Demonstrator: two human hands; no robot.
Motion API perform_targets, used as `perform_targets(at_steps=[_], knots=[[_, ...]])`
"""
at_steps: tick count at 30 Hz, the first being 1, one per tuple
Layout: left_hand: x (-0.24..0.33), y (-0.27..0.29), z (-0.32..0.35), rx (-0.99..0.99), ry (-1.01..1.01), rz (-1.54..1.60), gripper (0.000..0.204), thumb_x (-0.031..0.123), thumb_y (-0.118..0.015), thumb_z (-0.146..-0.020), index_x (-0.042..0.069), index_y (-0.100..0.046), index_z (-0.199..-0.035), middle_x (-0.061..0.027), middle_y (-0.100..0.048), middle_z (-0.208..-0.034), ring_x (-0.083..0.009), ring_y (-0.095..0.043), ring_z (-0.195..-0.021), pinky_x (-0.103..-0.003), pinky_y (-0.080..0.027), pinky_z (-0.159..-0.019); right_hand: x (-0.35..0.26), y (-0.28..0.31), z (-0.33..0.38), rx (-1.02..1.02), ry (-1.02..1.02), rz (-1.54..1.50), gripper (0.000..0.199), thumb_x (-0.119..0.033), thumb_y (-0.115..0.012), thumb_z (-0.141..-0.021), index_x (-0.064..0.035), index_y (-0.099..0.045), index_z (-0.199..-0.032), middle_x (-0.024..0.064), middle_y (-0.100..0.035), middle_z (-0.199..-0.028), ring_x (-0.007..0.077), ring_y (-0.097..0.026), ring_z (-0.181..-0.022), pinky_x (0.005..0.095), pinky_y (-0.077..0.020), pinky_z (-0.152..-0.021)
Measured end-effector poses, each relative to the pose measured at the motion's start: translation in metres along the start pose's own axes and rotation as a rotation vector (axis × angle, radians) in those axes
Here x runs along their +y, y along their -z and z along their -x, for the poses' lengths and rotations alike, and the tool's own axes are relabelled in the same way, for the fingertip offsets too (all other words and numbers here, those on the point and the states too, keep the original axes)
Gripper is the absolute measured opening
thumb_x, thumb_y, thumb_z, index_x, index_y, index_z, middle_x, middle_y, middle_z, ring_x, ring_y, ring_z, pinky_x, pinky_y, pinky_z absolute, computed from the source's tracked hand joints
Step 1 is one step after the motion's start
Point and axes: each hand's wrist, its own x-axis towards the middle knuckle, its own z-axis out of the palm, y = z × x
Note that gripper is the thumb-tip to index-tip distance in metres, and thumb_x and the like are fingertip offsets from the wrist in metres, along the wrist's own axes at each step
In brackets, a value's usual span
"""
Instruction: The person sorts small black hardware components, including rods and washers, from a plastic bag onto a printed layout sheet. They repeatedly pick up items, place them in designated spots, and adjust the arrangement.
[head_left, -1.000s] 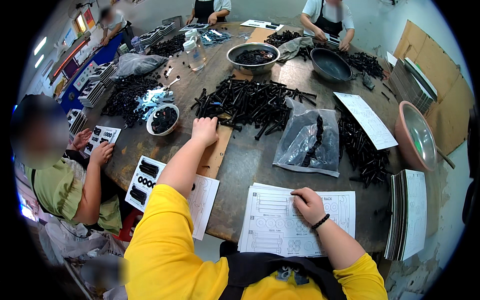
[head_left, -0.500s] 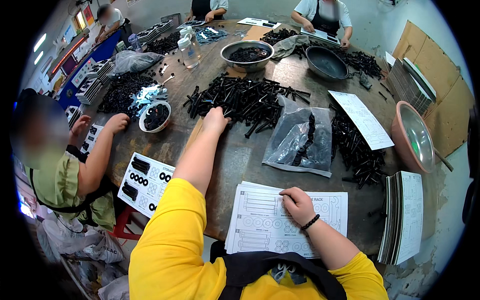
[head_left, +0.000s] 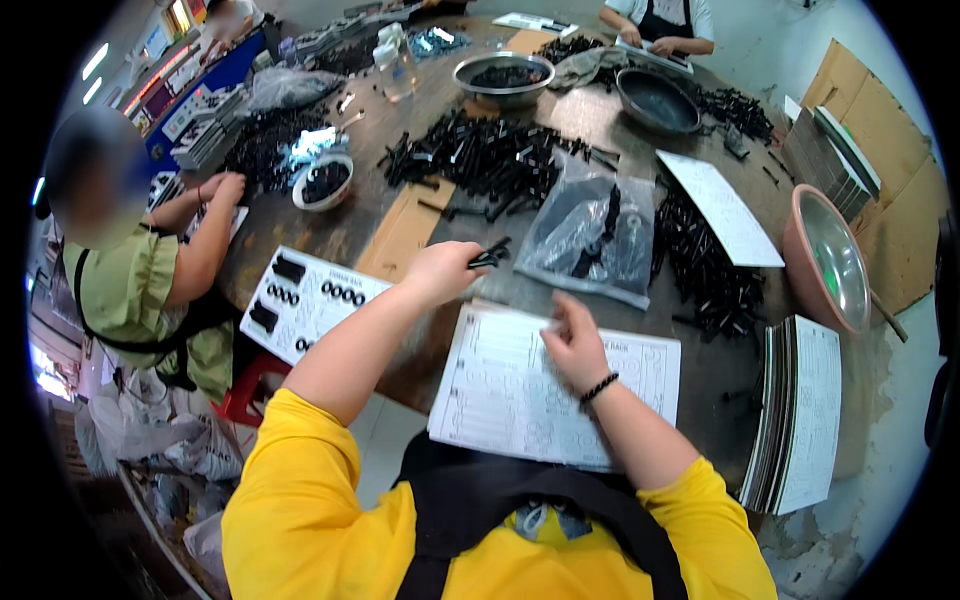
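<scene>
My left hand (head_left: 440, 272) is closed on a small bunch of black bolts (head_left: 491, 255), held above the table just in front of the large pile of black bolts (head_left: 470, 155). My right hand (head_left: 577, 345), slightly blurred, hovers over the printed cards (head_left: 490, 400) with thumb and fingers apart and nothing in them. The cards lie stacked before me, with line drawings of bolts and rings. Beyond them rests a clear plastic bag (head_left: 560, 250) with black parts inside. A cardboard strip (head_left: 405, 235) lies left of the bag.
A co-worker in green (head_left: 140, 300) sits at left, near a card bearing black parts (head_left: 345, 292) and a white bowl (head_left: 323, 183). More bolts (head_left: 715, 275), a pink-rimmed basin (head_left: 828, 260) and an upright card stack (head_left: 800, 420) stand at right. A steel bowl (head_left: 503, 75) sits farther back.
My left hand has come back from the bolt pile toward me and now carries bolts. My right hand has lifted and opened above the cards. The co-worker's hands have drawn together.
</scene>
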Motion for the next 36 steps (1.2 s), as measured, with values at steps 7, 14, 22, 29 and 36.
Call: perform_targets(at_steps=[7,14,22,29,36], knots=[[0.051,-0.032,0.065,-0.192,-0.203,-0.074,0.018,0.017,-0.061,-0.076,0.010,-0.061,-0.092,-0.0099,-0.062,-0.086,-0.0286,-0.059,-0.084,-0.039,-0.047,-0.072,-0.036,0.021,0.001,-0.403,0.240,0.254,0.049,-0.008,-0.064,-0.075,-0.0086,-0.047,-0.122,0.0115,-0.054,-0.100,0.0221,-0.056,-0.078,0.0317,-0.0467,-0.069],[0.045,-0.045,0.057,-0.092,-0.229,-0.073,0.031,0.016,-0.064,-0.076,0.008,-0.057,-0.105,-0.0081,-0.055,-0.100,-0.0275,-0.056,-0.093,-0.036,-0.047,-0.078,-0.027,0.034,0.024,-0.276,0.091,0.424,0.017,-0.010,-0.054,-0.078,-0.0065,-0.062,-0.092,0.0121,-0.056,-0.085,0.0296,-0.056,-0.082,0.0360,-0.0463,-0.074],[0.026,-0.045,0.049,-0.044,-0.410,-0.090,0.035,0.017,-0.067,-0.072,0.008,-0.059,-0.105,-0.0087,-0.056,-0.095,-0.0276,-0.055,-0.093,-0.037,-0.044,-0.082,-0.058,0.052,0.025,-0.101,0.163,0.317,0.017,-0.010,-0.058,-0.077,-0.0055,-0.061,-0.093,0.0102,-0.057,-0.084,0.0264,-0.058,-0.078,0.0337,-0.0467,-0.069],[-0.001,-0.041,0.060,-0.079,-0.250,0.070,0.025,0.014,-0.066,-0.073,0.006,-0.063,-0.097,-0.0099,-0.057,-0.094,-0.0274,-0.056,-0.089,-0.035,-0.045,-0.078,-0.080,0.001,0.002,-0.336,0.323,0.676,0.011,-0.012,-0.051,-0.078,-0.0057,-0.060,-0.078,0.0114,-0.058,-0.079,0.0309,-0.058,-0.073,0.0398,-0.0484,-0.066],[-0.017,-0.045,0.060,-0.087,-0.256,0.320,0.024,0.002,-0.057,-0.078,0.003,-0.060,-0.102,-0.0128,-0.056,-0.100,-0.0287,-0.053,-0.096,-0.034,-0.043,-0.085,-0.092,-0.028,-0.016,-0.350,0.329,0.419,0.012,-0.013,-0.053,-0.077,-0.0037,-0.060,-0.082,0.0134,-0.059,-0.081,0.0313,-0.058,-0.076,0.0387,-0.0467,-0.069]])
